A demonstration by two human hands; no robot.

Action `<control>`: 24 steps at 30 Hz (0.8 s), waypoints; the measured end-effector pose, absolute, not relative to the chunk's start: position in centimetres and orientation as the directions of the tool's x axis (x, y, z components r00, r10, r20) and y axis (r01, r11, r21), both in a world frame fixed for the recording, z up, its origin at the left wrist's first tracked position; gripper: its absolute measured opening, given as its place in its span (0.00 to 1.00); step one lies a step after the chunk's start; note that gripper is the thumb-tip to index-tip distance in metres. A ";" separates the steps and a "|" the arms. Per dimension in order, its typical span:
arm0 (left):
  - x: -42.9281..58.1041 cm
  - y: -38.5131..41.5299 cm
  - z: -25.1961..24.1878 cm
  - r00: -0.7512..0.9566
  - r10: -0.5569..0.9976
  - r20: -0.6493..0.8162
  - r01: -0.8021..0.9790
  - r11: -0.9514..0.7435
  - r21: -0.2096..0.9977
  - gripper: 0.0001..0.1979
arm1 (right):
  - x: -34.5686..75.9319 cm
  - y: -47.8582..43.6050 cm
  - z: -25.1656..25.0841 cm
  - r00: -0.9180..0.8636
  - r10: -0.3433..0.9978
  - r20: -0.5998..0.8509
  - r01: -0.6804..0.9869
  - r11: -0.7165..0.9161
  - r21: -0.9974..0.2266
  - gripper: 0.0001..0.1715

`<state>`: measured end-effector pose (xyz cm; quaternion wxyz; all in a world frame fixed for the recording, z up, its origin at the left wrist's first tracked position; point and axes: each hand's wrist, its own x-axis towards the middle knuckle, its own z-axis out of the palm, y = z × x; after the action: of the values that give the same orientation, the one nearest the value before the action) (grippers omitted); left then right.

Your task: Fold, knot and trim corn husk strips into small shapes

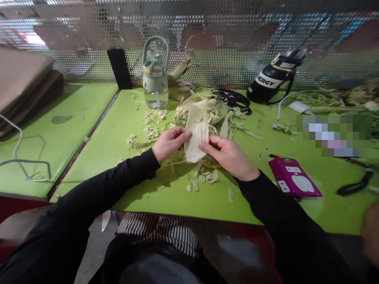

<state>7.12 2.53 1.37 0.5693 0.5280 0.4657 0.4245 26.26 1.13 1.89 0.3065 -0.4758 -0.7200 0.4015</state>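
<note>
A pale, ribbed corn husk (196, 132) is held up over the table between both of my hands. My left hand (172, 141) pinches its left edge with thumb and forefinger. On the lower right edge, my right hand (229, 154) grips it the same way, thumb on top. Behind the held piece lies a heap of more corn husks (217, 112), partly hidden by it. Small husk scraps (151, 131) are scattered left of the heap, and others (204, 177) lie below my hands. Part of a yellow ring-shaped thing (211, 165) shows under my right hand.
A green-lidded water bottle (155, 81) and a black phone-like slab (120, 69) stand at the back. A black bottle (271, 79) leans against the perforated metal screen (207, 51). To the right lie a magenta power strip (295, 177) and white cable. Brown cardboard (23, 79) sits far left.
</note>
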 end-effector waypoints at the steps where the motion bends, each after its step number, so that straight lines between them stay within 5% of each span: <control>1: 7.1 2.5 1.3 0.229 0.969 -0.087 -0.048 0.100 0.994 0.10 | 26.3 1.2 1.8 -0.379 0.924 0.049 0.398 0.210 -0.893 0.22; 5: 7.0 2.5 1.9 0.295 0.950 -0.103 -0.214 0.171 0.962 0.04 | 26.6 1.4 1.8 -0.537 0.842 -0.044 0.412 0.217 -0.885 0.21; 8: 6.5 2.9 2.9 0.310 0.940 -0.144 -0.267 0.231 0.936 0.12 | 26.5 1.3 2.1 -0.607 0.790 -0.087 0.412 0.219 -0.884 0.22; 13: 5.4 3.4 3.9 0.386 0.875 -0.292 -0.246 0.403 0.881 0.28 | 26.5 1.3 2.2 -0.600 0.793 -0.105 0.409 0.192 -0.892 0.21; 24: 4.8 4.6 3.6 0.231 0.928 -0.291 -0.373 0.361 0.855 0.25 | 27.2 1.6 2.3 -0.460 0.888 -0.012 0.409 0.200 -0.891 0.18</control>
<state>4.76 4.58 3.60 0.7110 0.3318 0.4183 0.4576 27.17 1.62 2.29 0.2671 -0.4459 -0.7269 0.4487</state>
